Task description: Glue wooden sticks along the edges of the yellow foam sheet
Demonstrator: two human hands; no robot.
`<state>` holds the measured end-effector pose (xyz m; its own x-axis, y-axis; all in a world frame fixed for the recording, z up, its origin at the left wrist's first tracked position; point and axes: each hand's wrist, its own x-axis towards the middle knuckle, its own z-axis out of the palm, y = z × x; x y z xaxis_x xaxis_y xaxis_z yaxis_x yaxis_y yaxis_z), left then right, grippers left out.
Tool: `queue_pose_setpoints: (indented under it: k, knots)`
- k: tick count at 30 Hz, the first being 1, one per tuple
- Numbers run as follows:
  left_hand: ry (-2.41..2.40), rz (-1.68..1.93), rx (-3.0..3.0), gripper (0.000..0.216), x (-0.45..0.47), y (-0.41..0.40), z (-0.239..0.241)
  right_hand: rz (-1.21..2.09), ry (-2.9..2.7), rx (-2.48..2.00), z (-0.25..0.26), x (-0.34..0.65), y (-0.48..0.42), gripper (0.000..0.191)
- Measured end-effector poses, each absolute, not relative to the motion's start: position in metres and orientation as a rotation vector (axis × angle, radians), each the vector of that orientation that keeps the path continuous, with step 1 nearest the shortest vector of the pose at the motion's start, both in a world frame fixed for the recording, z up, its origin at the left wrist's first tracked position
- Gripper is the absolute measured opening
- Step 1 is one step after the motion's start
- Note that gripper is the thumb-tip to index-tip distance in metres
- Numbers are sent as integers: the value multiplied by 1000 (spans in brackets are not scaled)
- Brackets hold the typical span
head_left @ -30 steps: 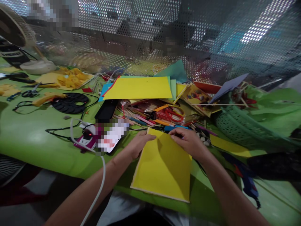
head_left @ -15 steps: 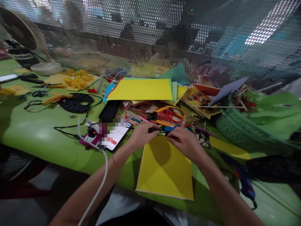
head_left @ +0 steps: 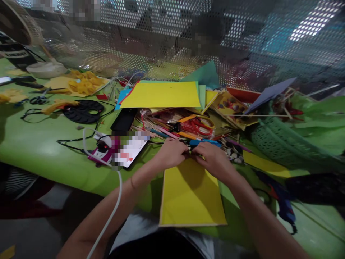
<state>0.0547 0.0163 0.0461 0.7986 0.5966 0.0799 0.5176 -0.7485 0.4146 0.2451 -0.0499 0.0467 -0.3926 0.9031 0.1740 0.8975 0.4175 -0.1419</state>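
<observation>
A yellow rectangular board (head_left: 192, 201) with pale edging lies flat at the table's front edge. Over its far end, my left hand (head_left: 173, 153) is closed, fingers curled inward. Close beside it, my right hand (head_left: 213, 158) is closed too, thumb and fingertips pinched together. The fingertips of both hands nearly meet, and what they hold is too small and shaded to make out. Just beyond the right hand is a blue tool or handle (head_left: 205, 142), partly covered. Coloured pencils and sticks (head_left: 164, 131) lie heaped behind the hands.
Left of my hands are a lit phone (head_left: 132, 153) and a magenta power strip (head_left: 104, 153), with a white cable crossing my left forearm. Yellow paper sheets (head_left: 161, 95) top the pile behind. At right are a green basket (head_left: 280, 144) and a blue glue gun (head_left: 285, 212).
My two hands have drawn closer together at the board's far edge, and their fingers are more curled. The whole view has tilted slightly downward.
</observation>
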Motion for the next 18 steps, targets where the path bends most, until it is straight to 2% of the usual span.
queue_pose_setpoints:
  k: [12,18]
  knots:
    - [858,335,2506,18,45,23,35,-257,-2534,-1504,33,230,-49,10]
    - [857,332,2379,16,45,27,34,-255,-2527,-1484,30,230,-50,17]
